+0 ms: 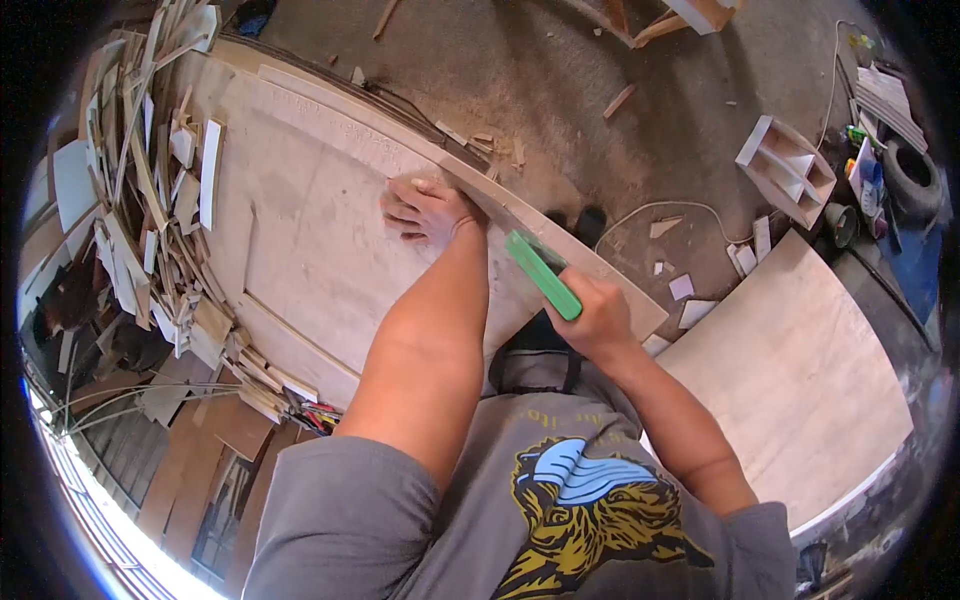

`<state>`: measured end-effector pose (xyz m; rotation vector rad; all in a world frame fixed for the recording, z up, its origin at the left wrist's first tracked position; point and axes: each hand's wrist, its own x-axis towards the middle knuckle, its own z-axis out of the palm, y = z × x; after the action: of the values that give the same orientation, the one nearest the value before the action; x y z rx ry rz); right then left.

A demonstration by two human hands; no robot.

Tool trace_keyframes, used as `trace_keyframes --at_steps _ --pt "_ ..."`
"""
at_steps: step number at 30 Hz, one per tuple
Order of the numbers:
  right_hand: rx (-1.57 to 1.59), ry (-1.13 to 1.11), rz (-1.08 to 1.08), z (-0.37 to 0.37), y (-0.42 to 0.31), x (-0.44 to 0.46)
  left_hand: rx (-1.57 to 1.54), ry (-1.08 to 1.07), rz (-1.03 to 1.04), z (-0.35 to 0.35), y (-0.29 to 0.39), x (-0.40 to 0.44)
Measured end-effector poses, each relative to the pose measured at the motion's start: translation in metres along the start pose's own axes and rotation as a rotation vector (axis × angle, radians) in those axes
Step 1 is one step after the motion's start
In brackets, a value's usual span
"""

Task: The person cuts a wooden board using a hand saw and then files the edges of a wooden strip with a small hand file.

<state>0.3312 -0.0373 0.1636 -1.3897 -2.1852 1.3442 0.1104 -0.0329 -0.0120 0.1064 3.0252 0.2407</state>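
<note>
"One left hand (pixel 428 207) lies spread on my board (pixel 310 180), near its long far edge. What does the right hand (pixel 598 310) have?"

"It's closed around a green tool (pixel 543 275), at the board's edge. The fingers cover part of it, and I can't make out its working end."

"So the hands are apart?"

"Yes, the left flat and open, the right clamped on the tool. My left forearm (pixel 428 330) hides some of the board, and I can't see what bears it."

"What's beyond the edge?"

"Two dark shapes (pixel 591 224) on the floor (pixel 690 130), partly cut off by the board. Shoes, perhaps; I can't tell."

"And to my left?"

"Offcuts (pixel 140 200) in a tangled heap beside the board, running into the dark rim of my view. Some red-handled tools (pixel 322 415) sit at its lower end, too small to identify."

"My right?"

"A pale panel (pixel 800 370), one corner behind the right arm (pixel 680 420). Above it, a divided box (pixel 790 170) and a tyre (pixel 912 182), half lost in clutter."
</note>
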Motion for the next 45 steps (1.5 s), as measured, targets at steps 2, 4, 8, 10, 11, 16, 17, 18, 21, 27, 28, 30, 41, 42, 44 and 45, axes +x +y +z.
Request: trace_keyframes --at_steps 2,4,8,10,11,16,17,18,21,27,28,30,41,42,44,45 --pt "0.014 -0.023 0.023 0.0 0.0 -0.021 0.031 -0.037 0.019 -0.004 -0.004 -0.003" --pt "0.019 -0.013 0.02 -0.005 -0.009 -0.029 0.017 -0.044 0.035 -0.002 0.014 0.002" --pt "0.023 -0.06 0.027 0.004 -0.002 -0.019 0.026 -0.056 0.024 -0.007 0.009 0.0" --pt "0.048 0.003 -0.004 0.016 -0.002 -0.007 0.023 -0.056 0.015 -0.005 0.004 0.0" --pt "0.044 0.001 0.008 0.016 -0.004 -0.014 0.026 -0.055 0.018 -0.003 0.002 0.001" --pt "0.112 0.051 -0.028 -0.009 0.006 -0.067 0.006 -0.037 0.038 -0.004 0.004 -0.002" --pt "0.041 0.018 -0.009 -0.001 0.01 -0.058 0.009 -0.041 0.037 -0.005 0.006 -0.002" --pt "0.053 0.016 0.001 0.005 0.008 -0.045 0.016 -0.045 0.033 -0.006 0.004 -0.003" --pt "0.075 0.028 -0.005 0.016 0.008 -0.026 -0.046 0.03 0.073 0.007 -0.004 0.0" --pt "0.04 -0.011 0.038 0.012 0.006 -0.03 0.009 -0.044 0.036 -0.006 0.005 -0.003" --pt "0.02 -0.015 0.043 0.022 0.008 -0.016 0.025 -0.059 0.03 -0.009 -0.004 -0.004" --pt "0.016 -0.002 -0.001 0.03 0.011 -0.002 0.015 -0.078 0.031 -0.007 0.003 0.0" --pt "0.071 0.003 -0.032 0.001 0.019 -0.023 0.002 -0.06 0.042 -0.012 0.008 -0.003" --pt "0.044 -0.002 -0.047 0.002 0.017 -0.022 0.011 -0.068 0.048 -0.014 0.008 -0.005" --pt "-0.002 -0.01 -0.075 0.003 0.005 -0.021 -0.005 0.024 0.075 0.003 -0.001 -0.003" --pt "-0.028 -0.032 -0.073 0.002 0.003 -0.016 -0.017 0.077 0.087 0.006 -0.002 -0.001"
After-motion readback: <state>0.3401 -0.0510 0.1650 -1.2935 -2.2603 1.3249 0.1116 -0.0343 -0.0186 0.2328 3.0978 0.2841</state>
